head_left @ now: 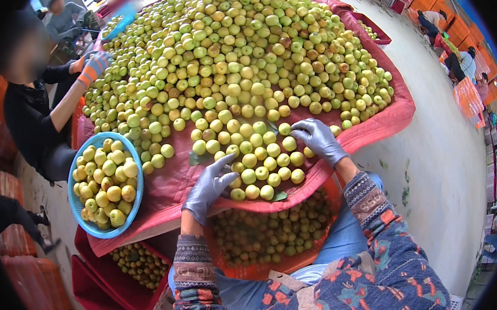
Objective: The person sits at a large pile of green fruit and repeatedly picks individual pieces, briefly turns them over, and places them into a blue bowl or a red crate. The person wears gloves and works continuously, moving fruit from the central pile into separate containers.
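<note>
A large heap of round, yellow-green fruit (219, 59), some with brown patches, covers a table draped in padded red cloth (170, 189). A looser cluster of the same fruit (260, 154) lies near the front edge, between my hands. My left hand (209, 187), in a grey glove, is at the cluster's left side with fingers apart and nothing visible in them. Grey-gloved as well, my right hand (321, 141) reaches over the cluster's right side, fingers stretched and slightly bent beside the fruit. A few green leaves (279, 196) lie among it.
A blue basket (140, 185) of browner fruit stands at the table's left corner. Below the front edge, an orange crate (211, 244) holds browned fruit, beside a dark red crate (96, 286). A co-worker's gloved hands (94, 68) are at the heap's left. Orange crates (422, 2) stand far right.
</note>
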`<state>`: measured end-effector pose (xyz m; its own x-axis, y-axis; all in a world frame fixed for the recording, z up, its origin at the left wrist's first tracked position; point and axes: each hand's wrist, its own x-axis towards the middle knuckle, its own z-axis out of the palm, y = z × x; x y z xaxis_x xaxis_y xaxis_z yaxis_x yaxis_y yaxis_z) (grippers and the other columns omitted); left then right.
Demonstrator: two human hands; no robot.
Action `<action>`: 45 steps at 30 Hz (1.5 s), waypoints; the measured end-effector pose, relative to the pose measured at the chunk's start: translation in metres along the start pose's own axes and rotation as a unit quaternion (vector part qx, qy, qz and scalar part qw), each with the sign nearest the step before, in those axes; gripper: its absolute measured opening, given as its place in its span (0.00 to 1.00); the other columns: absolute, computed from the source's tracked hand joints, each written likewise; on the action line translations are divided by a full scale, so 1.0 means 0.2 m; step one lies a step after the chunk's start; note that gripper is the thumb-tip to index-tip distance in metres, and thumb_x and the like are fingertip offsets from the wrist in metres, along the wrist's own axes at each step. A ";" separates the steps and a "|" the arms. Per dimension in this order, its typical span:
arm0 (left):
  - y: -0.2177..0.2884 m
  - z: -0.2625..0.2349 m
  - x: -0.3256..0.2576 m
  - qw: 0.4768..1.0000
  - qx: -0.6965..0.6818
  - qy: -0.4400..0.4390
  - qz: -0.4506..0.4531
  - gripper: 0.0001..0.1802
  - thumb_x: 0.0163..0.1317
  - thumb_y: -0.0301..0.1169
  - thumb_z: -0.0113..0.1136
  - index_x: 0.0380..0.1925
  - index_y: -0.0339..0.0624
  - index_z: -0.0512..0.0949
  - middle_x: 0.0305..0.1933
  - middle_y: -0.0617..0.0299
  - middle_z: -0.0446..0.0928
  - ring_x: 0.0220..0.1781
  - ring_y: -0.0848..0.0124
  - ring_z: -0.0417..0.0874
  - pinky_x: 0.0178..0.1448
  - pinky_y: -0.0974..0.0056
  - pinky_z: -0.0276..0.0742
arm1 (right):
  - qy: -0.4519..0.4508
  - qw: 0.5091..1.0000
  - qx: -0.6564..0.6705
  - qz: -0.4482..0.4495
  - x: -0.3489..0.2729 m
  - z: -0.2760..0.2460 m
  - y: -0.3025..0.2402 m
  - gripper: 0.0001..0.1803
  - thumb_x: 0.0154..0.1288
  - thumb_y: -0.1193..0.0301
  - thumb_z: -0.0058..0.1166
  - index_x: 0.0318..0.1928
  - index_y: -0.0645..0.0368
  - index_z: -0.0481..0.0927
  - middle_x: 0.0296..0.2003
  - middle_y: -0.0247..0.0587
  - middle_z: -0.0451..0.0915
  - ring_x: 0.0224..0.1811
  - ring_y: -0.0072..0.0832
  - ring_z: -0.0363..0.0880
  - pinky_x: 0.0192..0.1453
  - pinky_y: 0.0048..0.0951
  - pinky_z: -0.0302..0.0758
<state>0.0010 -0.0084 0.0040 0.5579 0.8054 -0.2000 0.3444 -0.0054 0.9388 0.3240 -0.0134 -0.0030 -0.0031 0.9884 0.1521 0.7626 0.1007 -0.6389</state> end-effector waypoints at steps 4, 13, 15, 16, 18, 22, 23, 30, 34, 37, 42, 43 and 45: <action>-0.02 0.01 0.00 1.000 -0.001 -0.006 0.012 0.28 0.61 0.33 0.57 0.62 0.44 0.67 0.43 0.58 0.75 0.42 0.72 0.75 0.46 0.68 0.74 | -0.059 0.998 -0.003 0.013 -0.03 -0.03 0.03 0.17 0.59 0.63 0.60 0.44 0.61 0.82 0.34 0.44 0.82 0.36 0.32 0.80 0.44 0.31 0.76; 0.07 0.09 0.05 0.999 0.007 -0.049 -0.010 0.29 0.61 0.40 0.60 0.57 0.32 0.70 0.52 0.50 0.78 0.54 0.66 0.77 0.57 0.64 0.72 | -0.305 0.858 0.377 0.167 -0.10 -0.04 -0.11 0.26 0.64 0.60 0.57 0.59 0.60 0.72 0.51 0.35 0.76 0.54 0.22 0.71 0.58 0.25 0.68; 0.14 0.08 0.02 0.989 -0.066 -0.089 -0.094 0.30 0.61 0.41 0.59 0.59 0.34 0.68 0.51 0.50 0.78 0.53 0.66 0.77 0.55 0.64 0.74 | -0.339 0.812 0.446 0.163 -0.13 -0.03 -0.17 0.26 0.67 0.60 0.53 0.62 0.58 0.69 0.56 0.36 0.73 0.59 0.22 0.67 0.64 0.27 0.64; 0.11 0.12 0.02 0.990 -0.087 -0.086 -0.064 0.31 0.61 0.41 0.59 0.59 0.34 0.67 0.50 0.52 0.77 0.52 0.67 0.77 0.54 0.65 0.74 | -0.354 0.793 0.468 0.165 -0.16 -0.03 -0.20 0.27 0.67 0.60 0.52 0.63 0.57 0.68 0.59 0.36 0.72 0.61 0.22 0.66 0.66 0.28 0.63; 0.09 0.19 0.04 0.988 -0.072 -0.137 -0.015 0.31 0.62 0.41 0.60 0.61 0.36 0.66 0.53 0.57 0.75 0.52 0.71 0.75 0.55 0.66 0.73 | -0.370 0.798 0.447 0.158 -0.20 -0.03 -0.21 0.30 0.67 0.60 0.53 0.65 0.58 0.64 0.60 0.37 0.71 0.62 0.23 0.66 0.67 0.28 0.63; 0.19 0.23 -0.01 0.972 -0.041 -0.228 0.030 0.28 0.62 0.42 0.59 0.58 0.36 0.70 0.50 0.54 0.78 0.52 0.70 0.76 0.56 0.65 0.72 | -0.416 0.786 0.439 0.132 -0.29 -0.14 -0.31 0.31 0.65 0.59 0.54 0.64 0.60 0.66 0.58 0.39 0.72 0.60 0.25 0.68 0.66 0.29 0.64; 0.21 0.23 -0.02 0.967 -0.006 -0.252 0.042 0.28 0.63 0.43 0.59 0.57 0.36 0.71 0.50 0.54 0.78 0.52 0.70 0.76 0.57 0.65 0.72 | -0.448 0.789 0.403 0.118 -0.29 -0.15 -0.28 0.30 0.66 0.60 0.54 0.64 0.60 0.66 0.60 0.39 0.71 0.62 0.26 0.66 0.68 0.31 0.62; 0.29 0.11 -0.10 0.948 -0.158 -0.277 -0.013 0.20 0.66 0.36 0.56 0.55 0.39 0.74 0.48 0.61 0.80 0.44 0.75 0.80 0.48 0.68 0.77 | -0.421 0.836 0.350 0.028 0.01 -0.27 -0.27 0.23 0.64 0.65 0.56 0.58 0.61 0.74 0.57 0.36 0.75 0.56 0.25 0.73 0.62 0.26 0.69; 0.21 0.04 -0.02 0.966 -0.204 0.161 0.001 0.17 0.63 0.29 0.57 0.53 0.42 0.77 0.42 0.64 0.81 0.36 0.75 0.81 0.35 0.71 0.78 | -0.128 0.947 0.293 0.024 0.44 -0.09 -0.20 0.31 0.62 0.54 0.57 0.60 0.60 0.72 0.61 0.41 0.71 0.63 0.30 0.68 0.65 0.30 0.64; 0.01 -0.06 0.03 0.932 0.023 0.357 0.057 0.21 0.58 0.27 0.61 0.53 0.38 0.75 0.54 0.56 0.76 0.52 0.67 0.77 0.56 0.65 0.73 | -0.076 0.992 0.105 0.013 0.78 0.13 -0.11 0.38 0.58 0.45 0.56 0.62 0.56 0.70 0.59 0.47 0.72 0.61 0.39 0.71 0.65 0.36 0.65; 0.01 -0.07 0.01 0.945 -0.015 0.328 -0.007 0.31 0.57 0.28 0.63 0.62 0.37 0.66 0.59 0.55 0.70 0.55 0.68 0.74 0.56 0.66 0.72 | -0.108 0.984 -0.134 0.034 0.96 0.27 -0.33 0.43 0.48 0.29 0.49 0.60 0.38 0.72 0.55 0.40 0.77 0.57 0.43 0.72 0.63 0.40 0.67; -0.01 -0.07 0.02 0.944 -0.048 0.326 -0.002 0.31 0.57 0.28 0.62 0.62 0.36 0.66 0.58 0.55 0.70 0.54 0.69 0.74 0.56 0.66 0.71 | -0.158 0.977 -0.141 0.038 0.96 0.25 -0.37 0.41 0.48 0.30 0.51 0.57 0.40 0.75 0.53 0.41 0.78 0.57 0.44 0.72 0.63 0.41 0.66; -0.05 -0.06 0.06 0.941 -0.112 0.319 0.009 0.31 0.58 0.27 0.61 0.62 0.34 0.65 0.58 0.56 0.70 0.52 0.71 0.74 0.56 0.67 0.71 | -0.124 0.979 -0.159 -0.043 0.95 0.28 -0.32 0.39 0.47 0.31 0.52 0.53 0.43 0.79 0.48 0.43 0.80 0.55 0.43 0.73 0.63 0.40 0.65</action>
<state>-0.0043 0.0084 -0.0048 -0.0292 0.9987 -0.0406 0.1317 0.0441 0.9903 0.2380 0.1740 0.0254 -0.2027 0.9790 -0.0191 0.9152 0.1825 -0.3593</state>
